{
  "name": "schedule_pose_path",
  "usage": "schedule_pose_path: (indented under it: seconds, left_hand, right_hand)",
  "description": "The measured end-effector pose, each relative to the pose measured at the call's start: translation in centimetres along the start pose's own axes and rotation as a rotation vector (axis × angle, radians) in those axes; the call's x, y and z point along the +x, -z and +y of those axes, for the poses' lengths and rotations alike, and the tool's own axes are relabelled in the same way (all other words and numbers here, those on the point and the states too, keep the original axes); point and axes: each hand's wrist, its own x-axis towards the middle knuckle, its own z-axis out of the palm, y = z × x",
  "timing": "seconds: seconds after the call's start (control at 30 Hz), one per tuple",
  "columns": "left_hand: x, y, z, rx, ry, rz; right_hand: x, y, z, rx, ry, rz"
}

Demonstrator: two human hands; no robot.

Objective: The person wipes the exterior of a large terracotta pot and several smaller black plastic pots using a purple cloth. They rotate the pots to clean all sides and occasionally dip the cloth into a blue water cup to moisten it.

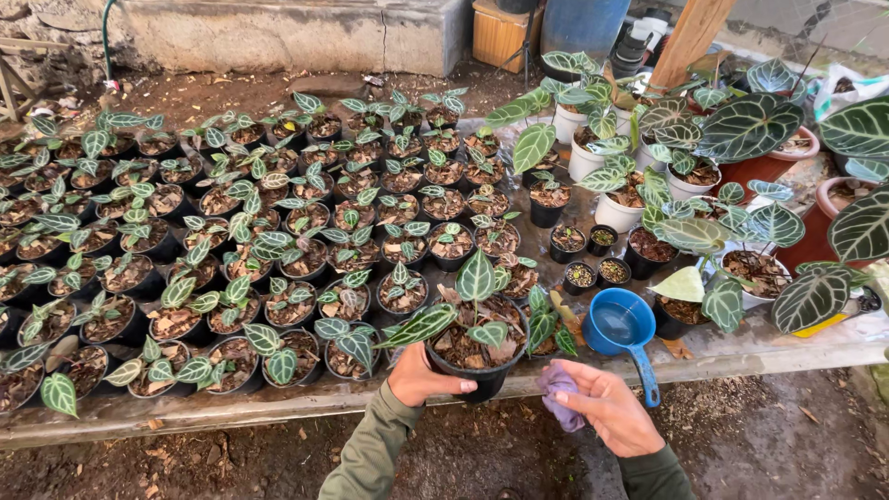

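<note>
Gripping the near rim of a black pot [482,356], the left hand [419,378] has its fingers closed around the pot's side. This pot holds a young plant with dark, white-veined leaves [476,278] and stands at the front edge of a low wooden bench [278,403]. Just right of the pot, the right hand [607,407] pinches a crumpled purple cloth [558,393], fingers folded onto it. A blue scoop [622,326] with water in it lies further right of the pot, handle pointing toward the bench edge. Left of and behind the pot, rows of small black pots [231,268] carry similar seedlings; behind it to the right stand white pots [593,153] with larger plants.
</note>
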Motion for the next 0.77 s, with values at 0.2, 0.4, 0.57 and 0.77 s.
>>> schedule_pose_path:
  seconds: [0.2, 0.4, 0.57, 0.77]
  left_hand:
    - [4.9, -3.6, -1.2, 0.025, -0.046, 0.008]
    - [9.0, -7.1, -3.6, -0.01, -0.028, -0.016]
    - [10.8, -9.5, -5.7, 0.012, -0.07, 0.012]
    - [12.0, -12.4, -7.7, -0.047, -0.032, 0.033]
  right_hand:
    - [2.4, 6.7, -0.9, 0.12, 0.107, 0.029]
    - [3.7, 10.8, -2.3, 0.155, 0.046, 0.112]
    - [3.8, 14.5, -1.9, 0.244, -0.055, 0.153]
    - [3.4, 20.1, 3.4, 0.369, -0.061, -0.026]
